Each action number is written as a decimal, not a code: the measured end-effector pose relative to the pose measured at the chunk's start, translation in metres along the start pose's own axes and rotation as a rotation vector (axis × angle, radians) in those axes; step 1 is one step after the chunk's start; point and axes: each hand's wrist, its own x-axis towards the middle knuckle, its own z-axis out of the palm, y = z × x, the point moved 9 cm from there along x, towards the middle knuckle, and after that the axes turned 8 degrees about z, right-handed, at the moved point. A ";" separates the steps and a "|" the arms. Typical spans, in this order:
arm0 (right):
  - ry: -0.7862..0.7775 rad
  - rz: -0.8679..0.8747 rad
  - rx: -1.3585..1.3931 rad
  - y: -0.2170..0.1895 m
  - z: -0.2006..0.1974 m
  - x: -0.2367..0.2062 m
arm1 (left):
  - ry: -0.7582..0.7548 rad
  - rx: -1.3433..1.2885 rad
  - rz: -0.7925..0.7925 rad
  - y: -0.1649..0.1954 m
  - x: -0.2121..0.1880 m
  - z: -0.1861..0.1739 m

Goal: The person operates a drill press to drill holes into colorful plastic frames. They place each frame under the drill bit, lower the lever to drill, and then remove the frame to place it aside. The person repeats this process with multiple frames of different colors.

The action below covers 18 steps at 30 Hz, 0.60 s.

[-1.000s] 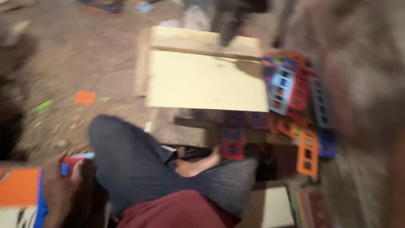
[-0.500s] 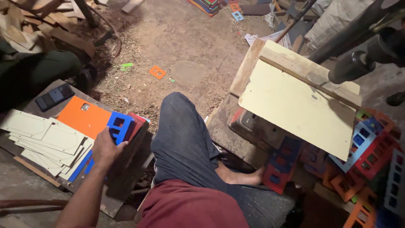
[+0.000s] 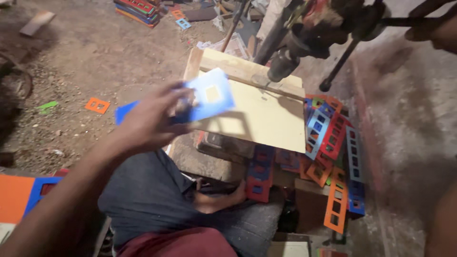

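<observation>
Head view, read from left to right. At the far left edge an orange sheet [image 3: 13, 197] lies flat, with a blue frame with a cut-out window [image 3: 40, 190] just beside it, both partly hidden by the person's forearm. On the dirt floor [image 3: 95, 52] farther up lie a small green scrap [image 3: 46, 105] and a small orange cut-out plate [image 3: 97, 105], well apart from the work. The left hand [image 3: 150, 121] is raised in mid-frame, motion-blurred, with its fingers curled around a blue rectangular plate with a square window [image 3: 204, 101]; the plate is held in the air, tilted, in front of the near-left corner of the pale wooden board [image 3: 266, 119], and whether it touches the board cannot be told. Below the hand are the person's bent knee in dark trousers [image 3: 147, 195] and a bare foot [image 3: 219, 200] resting against the base under the board. The board lies flat, with a wooden batten [image 3: 238, 69] along its far edge. Above it hangs the dark spindle of a drill press [image 3: 285, 62], its tip close over the batten. To the right of the board, a heap of blue, red and orange windowed plates [image 3: 333, 143] leans and spills downwards. At the top right corner the right hand [image 3: 435, 26] is closed around a dark lever of the machine [image 3: 404, 21]. At the top left of the floor, another stack of coloured plates [image 3: 138, 9] sits well apart.
</observation>
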 end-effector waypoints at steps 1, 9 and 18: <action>0.001 -0.002 0.009 -0.001 -0.002 -0.002 | -0.128 0.040 -0.013 0.004 0.018 0.019; -0.060 0.117 -0.020 0.003 -0.007 -0.004 | 0.000 0.259 0.138 0.024 0.102 0.097; 0.045 -0.088 -0.048 -0.012 -0.014 -0.015 | 0.123 0.176 0.158 0.036 0.110 0.101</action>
